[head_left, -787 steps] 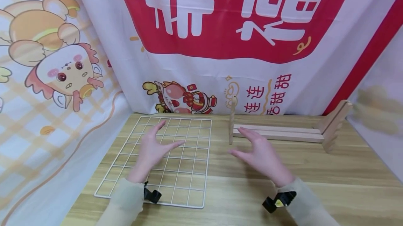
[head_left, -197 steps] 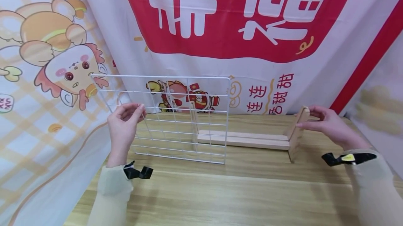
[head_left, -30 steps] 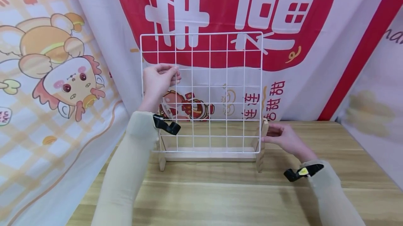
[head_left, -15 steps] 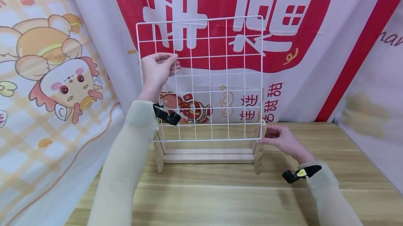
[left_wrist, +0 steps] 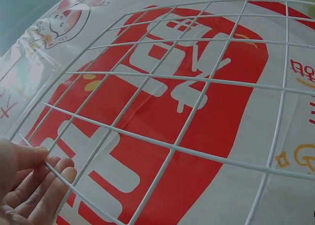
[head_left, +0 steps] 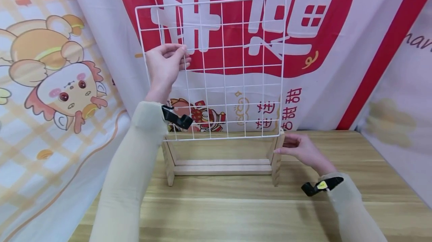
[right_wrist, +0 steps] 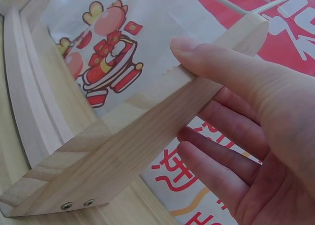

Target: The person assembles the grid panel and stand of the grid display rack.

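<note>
In the head view my left hand (head_left: 165,66) pinches a wire near the left side of a white wire grid panel (head_left: 224,68). The left wrist view shows thumb and fingers closed on one of the white wires (left_wrist: 173,147). The panel stands nearly upright, its lower edge level with the tops of a low wooden stand (head_left: 222,169) with two side uprights joined by a grooved crossbar. My right hand (head_left: 305,152) holds the right upright. Up close, the thumb (right_wrist: 194,55) lies on the upright's edge (right_wrist: 133,126), with fingers on its outer face.
The stand rests on a wood-grain table (head_left: 216,215). Behind it hangs a white cloth (head_left: 320,103) with red print. A patterned cloth (head_left: 44,96) borders the left side, and a pale one (head_left: 395,114) the right.
Earlier the panel lay flat on the table, then hung left of the stand. Over the last second my left hand has raised it above the crossbar. My right hand keeps holding the upright.
</note>
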Demonstrator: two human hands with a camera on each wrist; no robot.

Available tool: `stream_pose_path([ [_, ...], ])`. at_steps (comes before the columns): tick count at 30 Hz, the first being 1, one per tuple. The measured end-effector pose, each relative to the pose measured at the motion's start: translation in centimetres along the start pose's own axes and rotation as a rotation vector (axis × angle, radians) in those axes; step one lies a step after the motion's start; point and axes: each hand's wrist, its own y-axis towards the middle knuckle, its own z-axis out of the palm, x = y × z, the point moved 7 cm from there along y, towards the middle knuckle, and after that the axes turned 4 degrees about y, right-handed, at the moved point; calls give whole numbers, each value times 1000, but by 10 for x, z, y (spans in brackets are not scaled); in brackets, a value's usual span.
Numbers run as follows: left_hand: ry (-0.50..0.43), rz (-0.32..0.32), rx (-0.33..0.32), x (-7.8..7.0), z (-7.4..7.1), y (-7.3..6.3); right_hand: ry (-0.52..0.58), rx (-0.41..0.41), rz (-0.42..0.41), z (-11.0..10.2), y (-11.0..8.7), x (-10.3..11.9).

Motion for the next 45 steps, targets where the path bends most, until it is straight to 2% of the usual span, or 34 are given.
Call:
stream_pose_path([
  [7, -28, 64, -26, -17, 1, 2, -17, 2, 15, -1, -1, 1],
  [21, -38, 119, -21, -25, 1, -6, -4, 2, 7, -1, 0, 0],
  [29, -37, 118, -25, -22, -1, -5, -14, -4, 13, -1, 0, 0],
  [35, -17, 104, -26, -20, -4, -10, -12, 1, 23, 1, 1, 2],
  [39, -12, 120, -23, -20, -5, -11, -18, 0, 23, 2, 3, 4],
  [45, 7, 152, -14, -12, -6, -6, -19, 1, 18, 5, 6, 6],
])
